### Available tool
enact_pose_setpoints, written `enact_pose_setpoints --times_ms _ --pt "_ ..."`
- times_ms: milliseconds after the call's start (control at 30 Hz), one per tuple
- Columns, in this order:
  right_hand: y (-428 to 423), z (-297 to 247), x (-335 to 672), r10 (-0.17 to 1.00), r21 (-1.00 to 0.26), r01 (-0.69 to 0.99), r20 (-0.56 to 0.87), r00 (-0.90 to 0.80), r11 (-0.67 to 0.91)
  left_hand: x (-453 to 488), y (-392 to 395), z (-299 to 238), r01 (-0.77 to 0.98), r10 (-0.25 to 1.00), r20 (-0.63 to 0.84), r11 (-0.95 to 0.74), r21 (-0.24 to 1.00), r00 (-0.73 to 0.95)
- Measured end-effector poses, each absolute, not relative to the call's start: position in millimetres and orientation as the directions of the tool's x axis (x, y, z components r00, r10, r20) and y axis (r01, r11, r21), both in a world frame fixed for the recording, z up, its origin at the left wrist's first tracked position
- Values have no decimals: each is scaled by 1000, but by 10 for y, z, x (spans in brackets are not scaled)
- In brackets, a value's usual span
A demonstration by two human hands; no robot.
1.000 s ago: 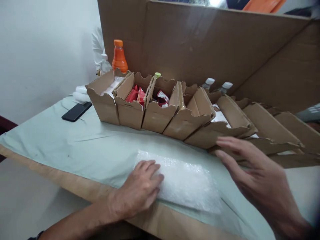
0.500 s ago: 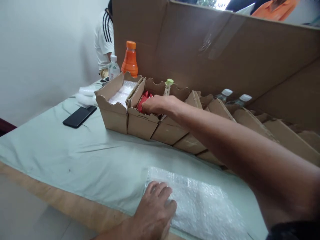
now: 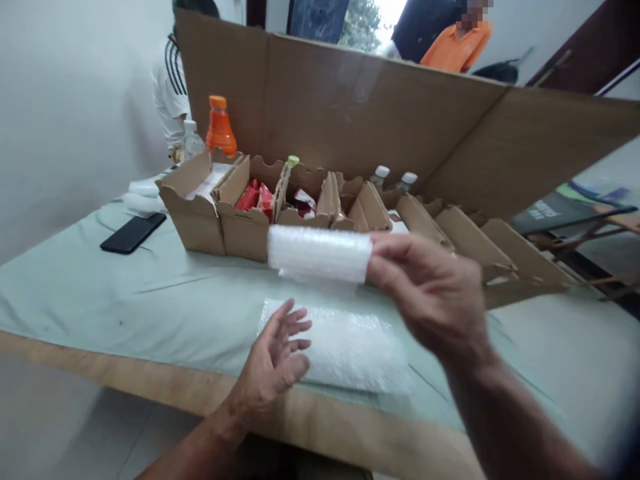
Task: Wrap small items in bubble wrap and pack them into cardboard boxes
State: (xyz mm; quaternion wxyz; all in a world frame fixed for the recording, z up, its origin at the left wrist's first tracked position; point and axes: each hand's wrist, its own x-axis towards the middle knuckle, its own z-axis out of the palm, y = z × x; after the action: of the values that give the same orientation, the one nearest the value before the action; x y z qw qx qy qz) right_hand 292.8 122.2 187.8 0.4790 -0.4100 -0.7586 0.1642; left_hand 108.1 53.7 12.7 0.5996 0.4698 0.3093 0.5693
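My right hand (image 3: pixel 425 287) pinches one end of a rolled or folded piece of bubble wrap (image 3: pixel 320 253), held level above the table. My left hand (image 3: pixel 280 353) is open, palm turned inward and fingers spread, above the left edge of a flat bubble wrap sheet (image 3: pixel 350 347). That sheet lies on the pale green cloth (image 3: pixel 210 300). Behind the held piece stands a row of cardboard bins. The leftmost bin (image 3: pixel 193 217) has bubble wrap pieces (image 3: pixel 213 180) in it, and the bin beside it (image 3: pixel 245 233) contains red packets (image 3: pixel 256 198).
A tall cardboard panel (image 3: pixel 350 100) rises behind the bins. An orange bottle (image 3: pixel 220 127) and clear bottles stand behind them. On the left lies a black phone (image 3: pixel 133 233). Two people are beyond the panel, one in an orange shirt (image 3: pixel 457 47).
My right hand has left the bin with the red packets and now holds up the bubble wrap piece. My left hand has lifted off the flat sheet and opened. The view has shifted right.
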Motion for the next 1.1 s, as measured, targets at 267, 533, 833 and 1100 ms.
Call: enact_pose_setpoints --times_ms 267,533,833,1100 --pt "-1 366 3290 990 -985 154 90 105 73 1299 231 255 -422 976 -186 216 881 110" --pt "-284 498 3397 814 -660 486 530 -240 573 1341 137 377 -65 957 -160 181 981 243" --pt "-219 261 3257 973 -913 340 199 -117 227 1087 -44 370 -217 948 -142 208 954 284" --pt "-279 203 3153 992 -999 47 -20 125 -26 1064 -52 638 -449 893 -290 428 784 345"
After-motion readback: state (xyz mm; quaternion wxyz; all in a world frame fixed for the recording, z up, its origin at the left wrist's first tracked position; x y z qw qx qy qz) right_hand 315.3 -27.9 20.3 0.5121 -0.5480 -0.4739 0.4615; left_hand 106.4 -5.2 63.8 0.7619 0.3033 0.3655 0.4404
